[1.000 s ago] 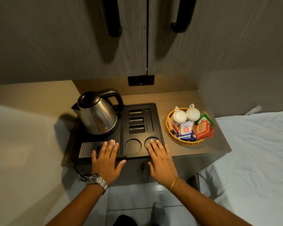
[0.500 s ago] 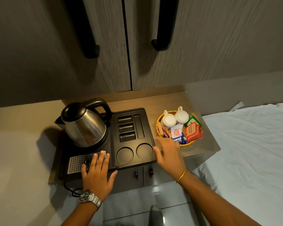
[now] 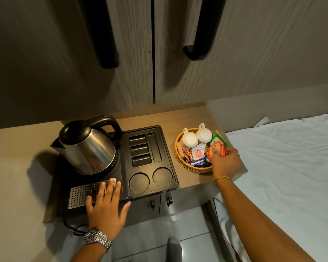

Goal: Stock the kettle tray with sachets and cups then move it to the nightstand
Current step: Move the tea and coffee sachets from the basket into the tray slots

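Left hand flat on kettle tray; right hand at sachets in basket.

Left hand (image 3: 105, 207) lies open, fingers spread, on the front left of the kettle tray (image 3: 166, 148), lower centre of frame, gripping nothing. The steel kettle (image 3: 87, 148) stands on its left half; slots and cup wells are bare. Right of centre, the wicker basket (image 3: 178, 156) holds two white cups (image 3: 196, 138); right hand (image 3: 225, 163) pinches red sachets (image 3: 217, 149) there.

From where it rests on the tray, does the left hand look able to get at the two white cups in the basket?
Probably not without moving: the left hand lies flat on the tray, and the cups sit at the basket's far side, beyond the right hand.
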A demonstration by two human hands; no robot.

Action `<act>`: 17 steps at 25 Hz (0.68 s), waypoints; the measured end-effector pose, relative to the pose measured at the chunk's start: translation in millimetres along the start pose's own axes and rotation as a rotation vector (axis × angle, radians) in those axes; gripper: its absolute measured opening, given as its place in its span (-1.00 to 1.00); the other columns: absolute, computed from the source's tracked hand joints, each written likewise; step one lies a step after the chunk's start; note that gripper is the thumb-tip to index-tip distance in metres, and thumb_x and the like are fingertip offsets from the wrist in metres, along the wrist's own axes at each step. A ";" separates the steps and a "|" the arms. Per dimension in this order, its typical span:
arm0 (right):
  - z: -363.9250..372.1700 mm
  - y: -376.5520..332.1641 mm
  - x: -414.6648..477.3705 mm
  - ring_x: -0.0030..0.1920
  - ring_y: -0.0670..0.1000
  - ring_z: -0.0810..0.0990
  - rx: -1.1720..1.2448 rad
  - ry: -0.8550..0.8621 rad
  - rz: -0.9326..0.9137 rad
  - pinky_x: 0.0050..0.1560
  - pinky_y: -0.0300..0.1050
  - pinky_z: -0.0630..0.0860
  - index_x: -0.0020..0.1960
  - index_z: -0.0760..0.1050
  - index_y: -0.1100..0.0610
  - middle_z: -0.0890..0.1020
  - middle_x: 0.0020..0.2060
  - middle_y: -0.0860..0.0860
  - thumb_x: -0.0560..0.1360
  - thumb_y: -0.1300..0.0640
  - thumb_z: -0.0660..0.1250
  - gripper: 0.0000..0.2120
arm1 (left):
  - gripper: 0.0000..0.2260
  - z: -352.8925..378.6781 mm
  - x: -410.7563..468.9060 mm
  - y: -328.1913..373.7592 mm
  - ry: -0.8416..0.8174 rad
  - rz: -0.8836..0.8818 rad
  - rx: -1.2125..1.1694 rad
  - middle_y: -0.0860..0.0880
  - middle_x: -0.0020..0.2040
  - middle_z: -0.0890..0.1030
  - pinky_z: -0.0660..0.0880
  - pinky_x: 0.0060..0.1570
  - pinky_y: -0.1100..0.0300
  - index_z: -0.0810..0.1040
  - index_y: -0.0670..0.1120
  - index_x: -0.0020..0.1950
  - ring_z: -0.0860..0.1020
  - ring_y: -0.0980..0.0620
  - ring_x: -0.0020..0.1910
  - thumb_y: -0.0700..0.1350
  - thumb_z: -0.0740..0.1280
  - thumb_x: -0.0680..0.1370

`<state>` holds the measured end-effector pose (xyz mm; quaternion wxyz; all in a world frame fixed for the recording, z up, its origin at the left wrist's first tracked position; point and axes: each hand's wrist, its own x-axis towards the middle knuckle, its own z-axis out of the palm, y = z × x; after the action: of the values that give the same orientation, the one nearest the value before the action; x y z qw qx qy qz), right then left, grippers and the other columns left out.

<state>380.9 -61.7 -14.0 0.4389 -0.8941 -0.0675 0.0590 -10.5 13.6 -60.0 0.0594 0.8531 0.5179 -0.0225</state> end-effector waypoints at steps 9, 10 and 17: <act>13.4 -17.6 -5.5 0.01 0.23 0.75 -0.019 0.000 -0.053 0.01 0.16 0.71 0.20 0.64 0.17 0.74 0.07 0.19 0.61 -0.02 0.37 -0.70 | -0.28 4.3 -0.3 -3.5 0.021 0.010 0.008 -0.06 0.59 0.33 0.23 0.33 -0.42 0.32 0.03 0.56 0.33 -0.17 0.54 0.39 -0.09 0.53; 9.0 -19.8 -6.1 0.00 0.23 0.75 -0.001 0.004 -0.050 0.01 0.16 0.71 0.20 0.65 0.17 0.74 0.06 0.19 0.62 -0.02 0.36 -0.70 | -0.29 5.3 -0.4 -3.9 0.026 0.011 0.008 -0.05 0.59 0.32 0.22 0.34 -0.42 0.32 0.03 0.56 0.32 -0.16 0.54 0.38 -0.06 0.53; -20.7 -71.3 -41.9 -0.20 0.00 0.61 0.193 -0.047 -0.244 -0.26 -0.22 0.44 0.00 0.67 0.13 0.65 -0.21 0.00 0.61 0.10 0.39 -0.88 | -0.31 0.5 -2.4 -1.3 0.039 0.001 -0.031 -0.03 0.59 0.32 0.23 0.36 -0.40 0.32 0.04 0.56 0.31 -0.13 0.55 0.32 0.21 0.49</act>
<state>338.2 -41.8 57.0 0.5250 -0.8313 -0.1799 0.0321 -12.7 12.1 -60.3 0.0624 0.8526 0.5188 0.0022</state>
